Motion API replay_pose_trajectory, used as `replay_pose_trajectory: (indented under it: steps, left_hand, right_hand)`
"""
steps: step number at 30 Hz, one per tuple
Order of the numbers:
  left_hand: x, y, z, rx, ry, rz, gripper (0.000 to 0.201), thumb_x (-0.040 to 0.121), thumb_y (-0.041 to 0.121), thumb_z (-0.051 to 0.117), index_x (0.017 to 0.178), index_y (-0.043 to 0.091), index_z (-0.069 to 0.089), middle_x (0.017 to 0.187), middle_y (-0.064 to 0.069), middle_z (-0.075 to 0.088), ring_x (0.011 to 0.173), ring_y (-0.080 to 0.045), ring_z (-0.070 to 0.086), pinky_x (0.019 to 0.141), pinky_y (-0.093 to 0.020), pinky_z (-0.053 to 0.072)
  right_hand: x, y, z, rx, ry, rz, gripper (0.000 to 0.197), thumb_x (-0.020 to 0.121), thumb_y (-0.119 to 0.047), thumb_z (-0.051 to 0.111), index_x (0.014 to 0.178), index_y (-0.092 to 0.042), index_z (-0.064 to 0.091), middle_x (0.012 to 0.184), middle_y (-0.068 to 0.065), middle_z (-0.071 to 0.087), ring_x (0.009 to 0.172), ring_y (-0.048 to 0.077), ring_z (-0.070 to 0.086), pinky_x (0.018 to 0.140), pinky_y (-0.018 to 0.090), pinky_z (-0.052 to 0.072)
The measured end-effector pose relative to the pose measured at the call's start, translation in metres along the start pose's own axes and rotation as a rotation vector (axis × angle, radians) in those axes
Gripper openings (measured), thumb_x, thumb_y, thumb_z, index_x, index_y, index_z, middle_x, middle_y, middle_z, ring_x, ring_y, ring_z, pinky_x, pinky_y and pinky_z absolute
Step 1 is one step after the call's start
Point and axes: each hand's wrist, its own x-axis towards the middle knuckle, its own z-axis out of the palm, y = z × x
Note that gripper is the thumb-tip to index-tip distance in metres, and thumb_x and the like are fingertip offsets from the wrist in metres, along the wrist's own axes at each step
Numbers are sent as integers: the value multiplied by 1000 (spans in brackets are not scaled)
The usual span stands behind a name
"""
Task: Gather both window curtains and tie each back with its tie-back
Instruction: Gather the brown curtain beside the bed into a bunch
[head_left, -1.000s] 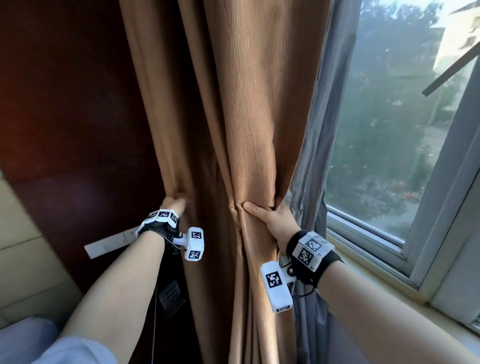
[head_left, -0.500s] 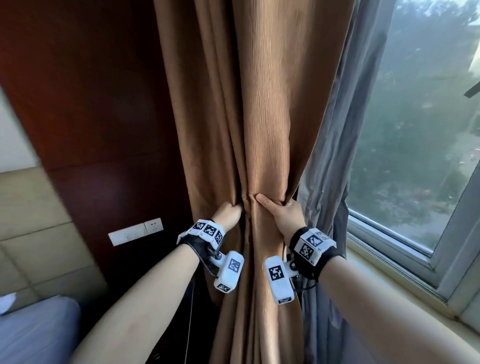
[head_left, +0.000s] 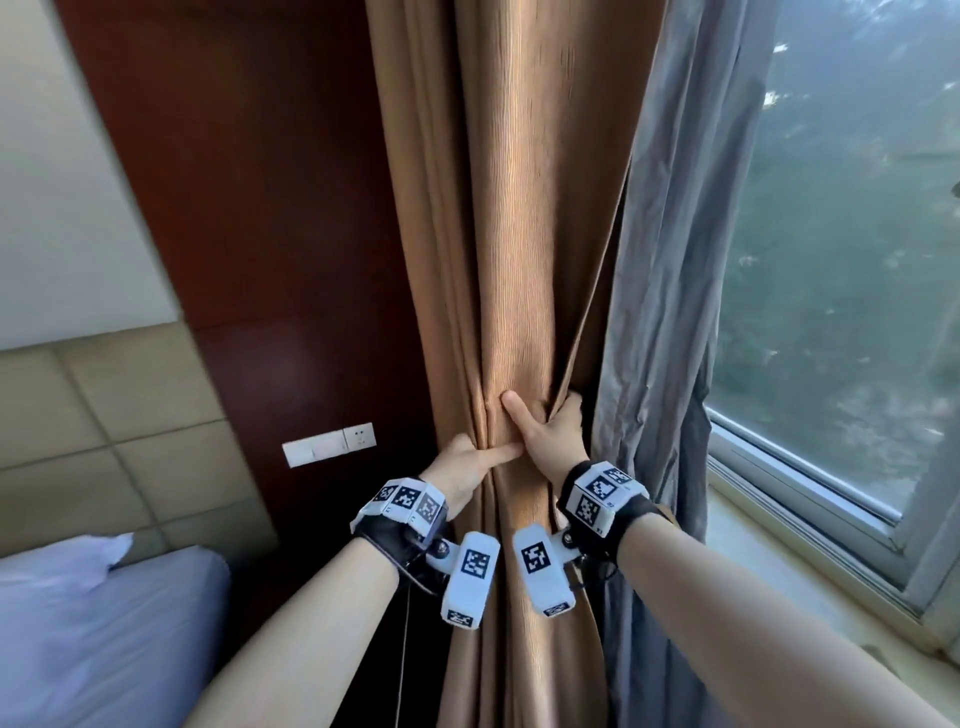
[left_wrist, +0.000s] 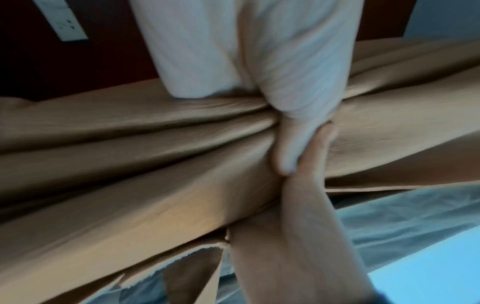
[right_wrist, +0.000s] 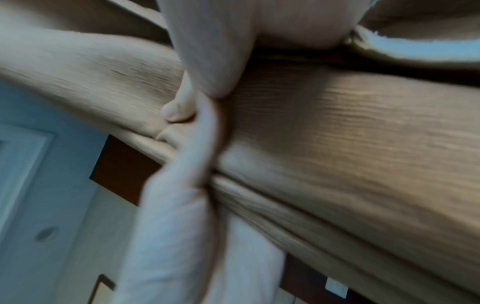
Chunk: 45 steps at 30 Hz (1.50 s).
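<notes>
A brown curtain (head_left: 524, 234) hangs in the middle of the head view, bunched into a narrow waist at hand height. My left hand (head_left: 470, 465) grips the bunch from the left, its thumb laid across the front folds. My right hand (head_left: 545, 434) grips it from the right, thumb pointing up on the cloth, fingers wrapped behind. The two hands touch at the waist. In the left wrist view my left hand (left_wrist: 285, 131) clasps the brown curtain (left_wrist: 130, 154), and the right wrist view shows the brown curtain (right_wrist: 337, 144) pressed under the right hand (right_wrist: 207, 78). No tie-back shows.
A grey sheer curtain (head_left: 670, 270) hangs just right of the brown one, before the window (head_left: 852, 270) and its sill (head_left: 810, 587). A dark wood panel (head_left: 270, 218) with a white switch plate (head_left: 328, 445) stands at left. A bed (head_left: 98, 639) lies at the lower left.
My left hand swept the left folds rightward until it met my right hand, closing the curtain into one tight bunch. The view has shifted left.
</notes>
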Motion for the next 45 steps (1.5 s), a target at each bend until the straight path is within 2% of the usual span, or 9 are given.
replay_pose_trajectory:
  steps: [6, 13, 20, 26, 31, 35, 38, 41, 45]
  left_hand:
    - [-23, 10, -17, 38, 171, 100, 25, 91, -3, 52, 113, 4, 61, 101, -7, 67, 85, -15, 66, 85, -25, 51]
    - [-55, 11, -83, 70, 430, 48, 35, 88, 8, 58, 122, 0, 54, 115, -16, 64, 102, -29, 62, 99, -42, 47]
    - [-86, 23, -129, 193, 643, 63, 33, 92, 8, 55, 122, -3, 51, 117, -14, 61, 109, -29, 58, 103, -39, 42]
    - [-78, 24, -113, 357, 642, 66, 35, 96, 15, 48, 127, -1, 48, 122, -9, 55, 121, -28, 49, 106, -33, 36]
    - [-68, 26, -95, 389, 602, 110, 37, 97, 14, 45, 133, 2, 48, 129, -10, 56, 124, -27, 50, 100, -27, 35]
    - [-60, 25, -81, 387, 556, 139, 34, 97, 13, 46, 130, 6, 51, 123, -6, 57, 120, -24, 51, 103, -30, 38]
    - [-61, 26, -62, 372, 475, 174, 30, 94, 12, 49, 123, 15, 55, 122, 4, 51, 118, -14, 46, 101, -25, 36]
    - [-57, 24, -50, 308, 367, 185, 47, 82, 16, 50, 128, 9, 53, 125, -13, 58, 123, -30, 52, 107, -42, 40]
    - [-32, 7, -56, 212, 384, 26, 65, 65, 32, 54, 127, 11, 52, 123, -11, 59, 116, -30, 54, 106, -45, 40]
  right_hand:
    - [-21, -8, 3, 78, -297, 49, 72, 92, -49, 52, 145, -9, 25, 135, -1, 42, 121, 11, 42, 105, 25, 31]
    - [-64, -21, 63, 79, -457, 13, 48, 94, -36, 54, 135, -18, 37, 136, 9, 46, 124, 21, 48, 110, 40, 37]
    - [-77, -24, 64, -160, -743, 26, 48, 94, -18, 57, 139, -12, 42, 128, 0, 56, 112, 16, 53, 90, 19, 37]
    - [-71, -4, 43, -203, -688, 142, 54, 93, -21, 60, 140, -3, 42, 139, 11, 52, 127, 26, 49, 103, 28, 37]
    - [-58, -25, 29, -214, -751, 14, 53, 86, -34, 68, 133, -14, 52, 124, -1, 62, 112, 15, 58, 93, 27, 47]
    - [-49, -39, 27, -170, -565, -102, 67, 67, -50, 79, 121, -16, 58, 113, -3, 69, 102, 13, 66, 92, 34, 54]
    - [-48, -44, 28, 100, -546, 57, 59, 66, -28, 86, 109, -9, 50, 101, 8, 66, 85, 21, 69, 76, 38, 60]
    - [-44, -38, 28, 242, -578, 104, 59, 63, -7, 87, 100, -11, 42, 87, 11, 64, 81, 25, 65, 88, 46, 56]
    - [-36, -34, 17, 250, -523, 72, 37, 80, 4, 71, 95, -10, 39, 76, 14, 64, 67, 23, 67, 71, 36, 59]
